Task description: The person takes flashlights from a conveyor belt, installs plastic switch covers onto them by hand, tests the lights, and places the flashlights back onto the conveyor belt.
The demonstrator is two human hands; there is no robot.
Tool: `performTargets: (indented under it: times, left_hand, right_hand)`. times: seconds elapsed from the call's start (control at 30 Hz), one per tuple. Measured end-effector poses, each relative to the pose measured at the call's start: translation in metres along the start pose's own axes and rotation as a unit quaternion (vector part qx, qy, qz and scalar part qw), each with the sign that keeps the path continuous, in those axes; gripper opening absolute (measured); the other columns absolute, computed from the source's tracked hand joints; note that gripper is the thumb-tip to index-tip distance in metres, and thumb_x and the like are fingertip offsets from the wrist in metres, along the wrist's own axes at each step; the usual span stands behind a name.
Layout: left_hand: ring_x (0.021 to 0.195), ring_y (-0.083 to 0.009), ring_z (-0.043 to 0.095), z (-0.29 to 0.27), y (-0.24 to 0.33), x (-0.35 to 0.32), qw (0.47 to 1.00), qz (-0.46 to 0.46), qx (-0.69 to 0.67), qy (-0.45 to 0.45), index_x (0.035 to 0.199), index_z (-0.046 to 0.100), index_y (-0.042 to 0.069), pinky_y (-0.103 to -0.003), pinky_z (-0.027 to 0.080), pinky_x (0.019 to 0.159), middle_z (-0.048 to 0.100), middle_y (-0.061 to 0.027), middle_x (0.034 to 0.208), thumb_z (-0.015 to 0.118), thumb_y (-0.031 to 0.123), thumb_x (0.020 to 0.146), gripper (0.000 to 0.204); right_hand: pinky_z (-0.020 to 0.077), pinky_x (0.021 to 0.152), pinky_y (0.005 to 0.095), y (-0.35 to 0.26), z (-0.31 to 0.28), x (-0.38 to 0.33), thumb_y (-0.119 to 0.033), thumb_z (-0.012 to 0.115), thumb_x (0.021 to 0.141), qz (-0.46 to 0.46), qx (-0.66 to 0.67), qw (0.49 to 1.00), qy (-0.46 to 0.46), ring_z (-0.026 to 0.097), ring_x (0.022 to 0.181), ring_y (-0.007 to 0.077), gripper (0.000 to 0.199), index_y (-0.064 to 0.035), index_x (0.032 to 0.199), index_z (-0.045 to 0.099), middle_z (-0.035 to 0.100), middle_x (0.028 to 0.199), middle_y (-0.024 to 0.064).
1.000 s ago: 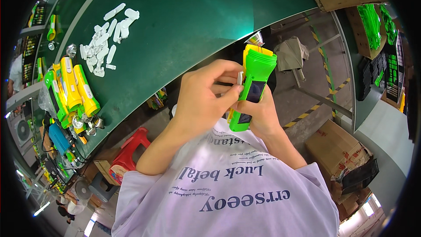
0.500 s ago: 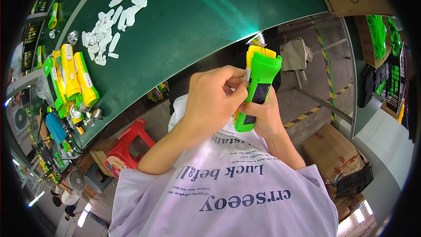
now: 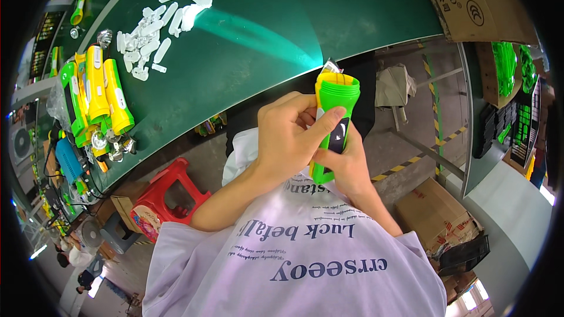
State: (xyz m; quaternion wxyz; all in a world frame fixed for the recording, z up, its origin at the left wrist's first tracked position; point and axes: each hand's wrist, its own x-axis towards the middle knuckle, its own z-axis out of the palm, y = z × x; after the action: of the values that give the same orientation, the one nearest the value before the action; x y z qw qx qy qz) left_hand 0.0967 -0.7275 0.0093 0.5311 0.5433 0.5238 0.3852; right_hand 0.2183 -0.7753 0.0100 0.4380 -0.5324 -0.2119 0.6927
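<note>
In front of my chest is a green and yellow flashlight (image 3: 341,95), upright with its wide threaded head away from me. A shiny reflector (image 3: 332,66) on thin wires sticks out loose at the head, and its light is on. My left hand (image 3: 286,132) is closed on the flashlight's left side, its thumb pressed on the green front and its fingers partly hidden behind. Lower down, my right hand (image 3: 348,167) grips the body from the right, its thumb across the dark panel (image 3: 338,135).
White plastic pieces (image 3: 150,29) lie piled on the green table (image 3: 258,0). Several yellow and green flashlights (image 3: 97,91) with loose reflectors are at the left edge. A red stool (image 3: 170,194) stands below. Cardboard boxes (image 3: 435,208) and green parts (image 3: 504,70) are to the right.
The flashlight has moved slightly left and toward me. My left thumb has gone from the side onto its green front. The light beam has swung left onto the white pieces.
</note>
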Motion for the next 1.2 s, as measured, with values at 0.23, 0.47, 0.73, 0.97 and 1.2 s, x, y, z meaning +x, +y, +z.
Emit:
performTargets:
  times: [0.23,0.47,0.73,0.97,1.2]
  left_hand:
    - [0.066,-0.008,0.06,-0.001,-0.002,0.0,0.995,-0.069,-0.015,-0.075,0.094,0.072,-0.003,-0.023,0.048,0.064,0.067,-0.0054,0.076,0.071,0.025,0.091,0.029]
    - [0.11,-0.024,0.061,0.007,-0.037,0.01,0.818,-0.198,-0.477,-0.252,0.132,0.05,-0.001,-0.041,0.049,0.099,0.064,-0.0173,0.116,0.047,0.049,0.101,0.059]
    - [0.064,-0.0068,0.058,0.023,-0.048,0.009,0.885,-0.287,-0.331,-0.157,0.106,0.055,0.002,-0.021,0.048,0.056,0.062,-0.0035,0.084,0.065,0.037,0.096,0.037]
    - [0.06,-0.007,0.056,0.033,-0.059,0.015,0.934,-0.281,-0.197,-0.103,0.092,0.052,0.004,-0.023,0.045,0.051,0.061,-0.0042,0.075,0.069,0.039,0.092,0.039]
    - [0.078,-0.0145,0.064,0.025,-0.059,-0.004,0.983,-0.145,-0.099,-0.053,0.112,0.059,-0.002,-0.028,0.051,0.068,0.067,-0.0111,0.094,0.059,0.027,0.098,0.032]
  right_hand:
    - [0.0491,0.044,0.0306,0.003,-0.01,-0.013,0.001,0.07,0.077,0.112,-0.016,0.993,0.009,0.059,0.049,0.017,0.026,0.0014,0.098,0.053,0.059,0.07,0.0079]
    - [0.0508,0.041,0.0332,0.015,-0.019,-0.018,-0.014,0.066,0.08,0.142,0.129,0.979,-0.071,0.055,0.046,0.0211,0.036,-0.0038,0.107,0.046,0.054,0.063,0.0108]
    - [0.054,0.069,0.0391,0.022,-0.018,-0.025,-0.008,0.066,0.08,0.137,0.242,0.957,-0.08,0.059,0.074,0.02,0.037,-0.0048,0.111,0.044,0.056,0.085,0.0083]
    - [0.0488,0.075,0.0367,0.039,-0.023,-0.014,0.0,0.06,0.077,0.169,0.324,0.921,-0.132,0.053,0.073,0.0171,0.032,-0.0066,0.106,0.049,0.053,0.087,0.0055]
    - [0.0506,0.08,0.0381,0.033,-0.017,-0.004,0.001,0.058,0.077,0.148,0.287,0.946,0.014,0.057,0.085,0.0205,0.037,-0.0061,0.11,0.045,0.055,0.094,0.0071]
